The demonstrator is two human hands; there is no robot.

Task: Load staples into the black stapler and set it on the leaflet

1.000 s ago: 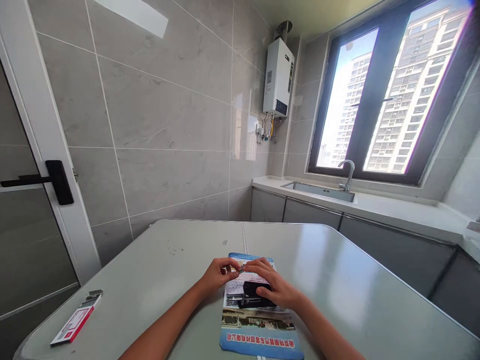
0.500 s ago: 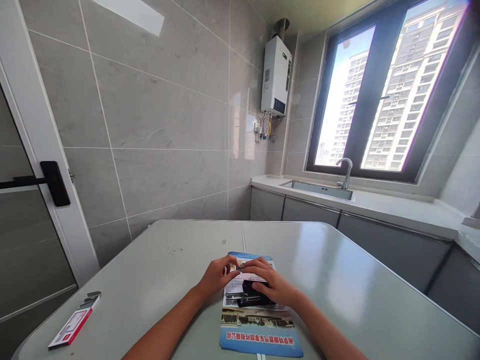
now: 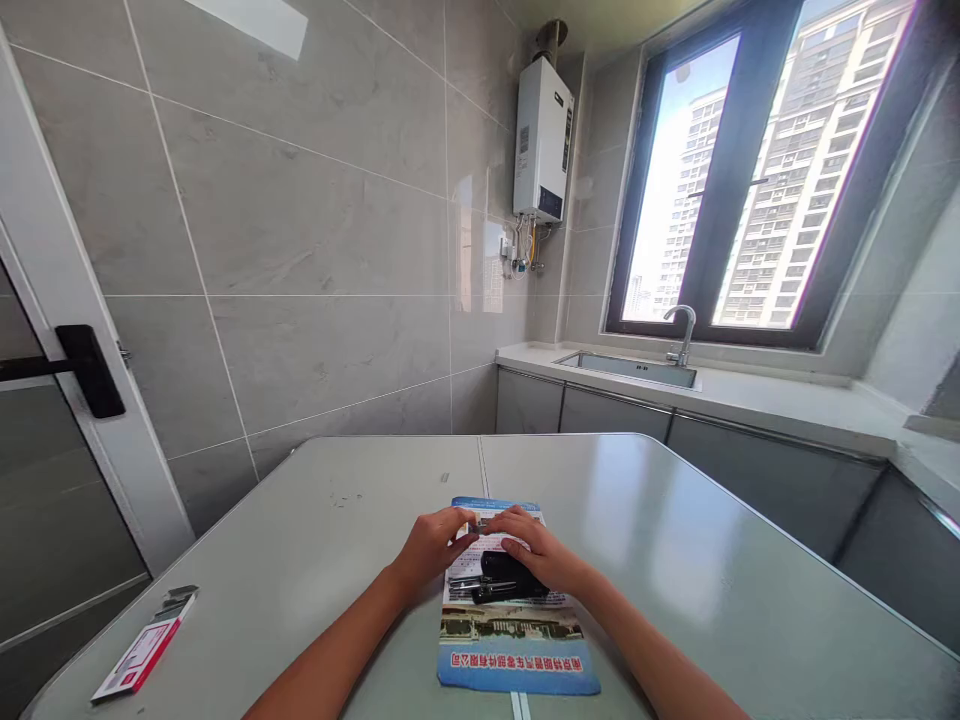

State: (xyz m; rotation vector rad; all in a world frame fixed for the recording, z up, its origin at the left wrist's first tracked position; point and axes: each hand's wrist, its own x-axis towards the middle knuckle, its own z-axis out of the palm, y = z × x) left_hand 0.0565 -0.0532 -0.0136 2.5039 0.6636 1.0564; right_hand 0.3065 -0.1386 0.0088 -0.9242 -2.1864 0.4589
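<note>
A printed sheet with blue borders (image 3: pixel 517 672) lies on the pale table. On it rests a black stapler-like object (image 3: pixel 506 580) with a metal part pointing left. My left hand (image 3: pixel 435 543) is at the sheet's upper left, its fingers bent with thumb and index around a tiny dark piece too small to name. My right hand (image 3: pixel 538 552) arches over the black object, its fingertips reaching toward the same small piece and its thumb near the black object's top. Whether the right fingers grip anything is hidden.
A red and white package (image 3: pixel 142 650) lies at the table's (image 3: pixel 300 560) left edge. Beyond the table are a counter with a sink (image 3: pixel 637 368), a water heater (image 3: pixel 541 140) and a window. A door handle (image 3: pixel 90 370) is at left.
The view has shifted slightly. My left fingertips have shifted a little around the small piece, and my right fingers stay close beside them.
</note>
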